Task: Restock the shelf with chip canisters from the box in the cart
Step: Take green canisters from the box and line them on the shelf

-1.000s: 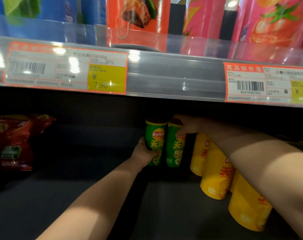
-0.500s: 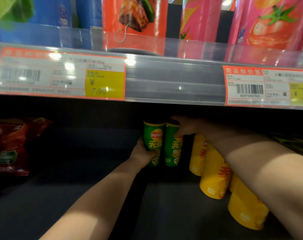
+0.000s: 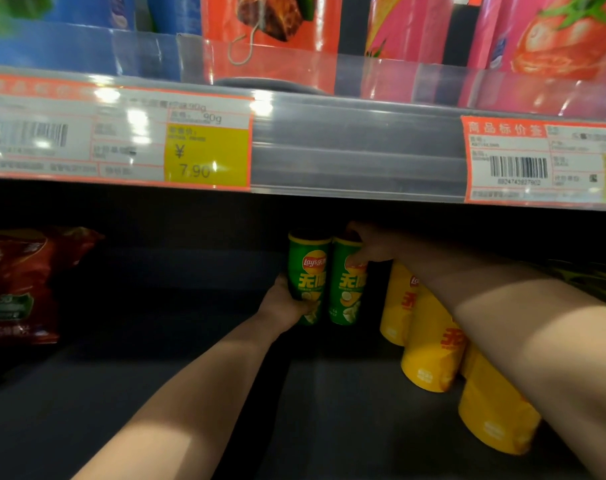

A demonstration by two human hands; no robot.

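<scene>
Head view: both arms reach under the clear plastic price rail point(image 3: 357, 150) and deep into the dark lower shelf point(image 3: 329, 410).
Left hand point(image 3: 287, 306): fingers curled round the lower part of the left green cardboard chip canister point(image 3: 308, 268), gripping it low and from the left. I'd guess that's so it can slide without tipping.
Right hand point(image 3: 371, 247): draped over the top of the right green cardboard chip canister point(image 3: 345, 296), with the thumb down the front by the logo. The other fingers are hidden behind the lid, but it does look like a proper hold.
Green pair: both upright, touching side by side, logos facing out, at the far end of the shelf. It's too dark to tell if the bottoms sit flat yet.
Yellow neighbours: a row of yellow chip canisters point(image 3: 429, 348) sits just right of the green pair, running far to near, partly behind the right forearm. It seems the greens are starting their own column beside it, back first.
Off to the left: a red crinkly chip bag point(image 3: 21, 282), well apart from everything.
Up top: pink and orange snack bags point(image 3: 554, 32), and a yellow price tag point(image 3: 206, 157) reading 7.90 on the rail.
Box and cart: not in view.
Progress guess: early days, since there's lots of bare shelf in front of the greens.
</scene>
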